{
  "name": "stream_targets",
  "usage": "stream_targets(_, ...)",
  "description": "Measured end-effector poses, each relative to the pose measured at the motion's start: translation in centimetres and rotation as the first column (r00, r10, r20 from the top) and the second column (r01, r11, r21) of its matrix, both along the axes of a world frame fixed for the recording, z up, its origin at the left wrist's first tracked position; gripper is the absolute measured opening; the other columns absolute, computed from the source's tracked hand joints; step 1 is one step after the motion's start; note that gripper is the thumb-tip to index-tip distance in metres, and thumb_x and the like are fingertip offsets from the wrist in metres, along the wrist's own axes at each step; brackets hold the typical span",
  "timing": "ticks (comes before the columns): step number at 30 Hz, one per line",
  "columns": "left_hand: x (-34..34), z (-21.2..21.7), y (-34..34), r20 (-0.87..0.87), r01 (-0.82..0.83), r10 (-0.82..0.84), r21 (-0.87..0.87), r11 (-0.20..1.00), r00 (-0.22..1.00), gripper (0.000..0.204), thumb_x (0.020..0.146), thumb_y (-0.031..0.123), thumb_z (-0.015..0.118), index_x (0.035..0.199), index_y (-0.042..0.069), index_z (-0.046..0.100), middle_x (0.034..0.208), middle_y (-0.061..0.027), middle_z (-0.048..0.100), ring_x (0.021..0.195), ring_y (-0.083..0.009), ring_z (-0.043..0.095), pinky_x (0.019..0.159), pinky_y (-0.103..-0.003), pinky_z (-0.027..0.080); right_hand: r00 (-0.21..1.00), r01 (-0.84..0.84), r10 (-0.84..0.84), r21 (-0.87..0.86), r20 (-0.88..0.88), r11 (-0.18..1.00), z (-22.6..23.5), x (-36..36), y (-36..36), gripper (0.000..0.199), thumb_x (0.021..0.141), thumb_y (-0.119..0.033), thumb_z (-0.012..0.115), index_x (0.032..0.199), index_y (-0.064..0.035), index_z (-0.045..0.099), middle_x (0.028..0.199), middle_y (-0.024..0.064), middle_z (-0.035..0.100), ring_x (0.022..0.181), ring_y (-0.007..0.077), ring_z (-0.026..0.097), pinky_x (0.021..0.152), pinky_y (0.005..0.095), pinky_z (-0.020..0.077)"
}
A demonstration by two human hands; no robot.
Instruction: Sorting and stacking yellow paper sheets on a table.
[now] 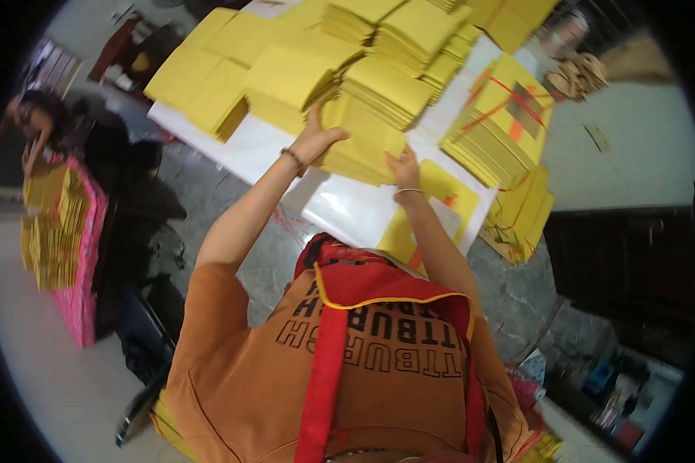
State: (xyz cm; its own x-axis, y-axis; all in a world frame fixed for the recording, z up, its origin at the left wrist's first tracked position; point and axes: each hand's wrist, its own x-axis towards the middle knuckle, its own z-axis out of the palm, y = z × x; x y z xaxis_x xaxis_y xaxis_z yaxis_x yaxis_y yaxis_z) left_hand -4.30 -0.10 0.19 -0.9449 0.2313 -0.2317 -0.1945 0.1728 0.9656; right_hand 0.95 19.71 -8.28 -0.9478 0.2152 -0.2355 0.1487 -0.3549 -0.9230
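Observation:
Both my hands are at a flat stack of yellow paper pieces (359, 143) on the white-covered table (336, 204). My left hand (314, 142) grips the stack's left edge, thumb pointing inward over the top. At its right edge my right hand (405, 168) is closed on it, with the fingertips partly hidden. Just beyond lies a thicker yellow paper stack (390, 86), with another yellow stack (293, 77) to its left. Below my right hand, a yellow sheet (398, 235) with orange marks lies near the table's front edge.
To the right sits a yellow bundle tied with red string (498, 127), with more yellow paper (521, 212) beyond the table's edge. Several yellow stacks cover the table's far side. At far left, another person (50, 123) is near a pink-covered table (89, 270) holding yellow stacks.

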Motion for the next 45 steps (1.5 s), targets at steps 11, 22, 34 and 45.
stream_targets(11,1.4,3.9,0.2,-0.032,0.154,-0.152,0.108,0.982,0.988,0.093,0.081,0.039,0.06,0.142,0.001,0.002,0.135,-0.0235,0.034,0.115,-0.0277,0.048,0.089,-0.033,0.046,0.939,-0.238,0.337,-0.577,0.069,0.782,-0.1,3.8,5.3,0.05,0.089,-0.028,0.051,0.132,-0.0055,0.039,0.128,0.0114,0.049,0.113,0.0258,0.051,0.093,0.039,0.044)
stream_targets(22,5.7,8.3,2.7,0.019,0.336,-0.349,0.227,0.914,0.937,0.063,0.088,0.032,0.056,0.138,0.004,0.03,0.127,-0.0159,0.044,0.093,-0.0164,0.059,0.073,-0.028,0.052,0.997,-0.04,0.072,-0.956,-0.019,0.292,2.7,6.1,2.0,0.045,0.09,-0.039,0.043,0.123,-0.01,0.05,0.117,0.0079,0.058,0.098,0.0221,0.061,0.076,0.038,0.0537)
stream_targets(34,7.2,5.2,3.0,-0.156,0.096,-0.076,0.125,0.987,0.985,0.047,0.083,0.022,0.055,0.124,0.001,0.044,0.097,-0.0171,0.061,0.07,-0.0147,0.062,0.062,-0.027,0.052,0.975,-0.215,0.118,-0.941,-0.19,0.261,2.2,6.8,1.4,0.046,0.093,-0.037,0.038,0.129,-0.0092,0.045,0.131,0.012,0.048,0.118,0.0257,0.048,0.098,0.0427,0.0414)
stream_targets(45,7.0,4.9,3.2,-0.194,0.039,-0.032,0.033,0.999,0.98,0.04,0.085,0.025,0.057,0.113,-0.002,0.047,0.105,-0.0185,0.059,0.073,-0.0162,0.063,0.061,-0.028,0.053,0.978,-0.205,0.11,-0.896,-0.175,0.394,0.0,7.1,2.0,0.047,0.095,-0.036,0.033,0.13,-0.0059,0.044,0.134,0.0138,0.044,0.122,0.03,0.044,0.102,0.0463,0.0358)
